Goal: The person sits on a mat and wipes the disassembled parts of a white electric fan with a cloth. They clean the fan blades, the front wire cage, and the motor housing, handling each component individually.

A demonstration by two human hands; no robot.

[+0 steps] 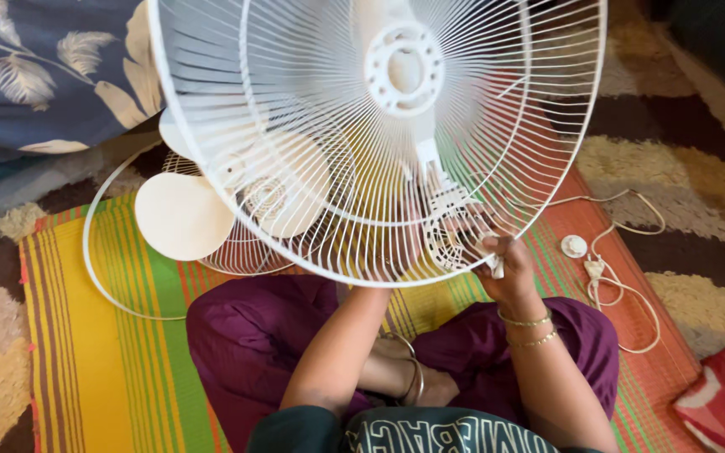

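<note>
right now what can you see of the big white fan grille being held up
The fan grille is a round, domed guard of thin white wire spokes that run from a white ringed hub to a thick outer rim. It is held tilted above the lap. The right hand wipes its lower edge with a small cloth, and the left hand is hidden behind it.

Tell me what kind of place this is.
Likely a home floor: a person sits cross-legged on a striped woven mat over a patterned rug, with floral bedding beside them and fan parts around.

You sit on a striped mat [102, 352] spread over a shaggy rug [706, 168]. On the mat lie a white cord [623, 289], a round cap [574, 246] and a fan blade [182, 216].
</note>
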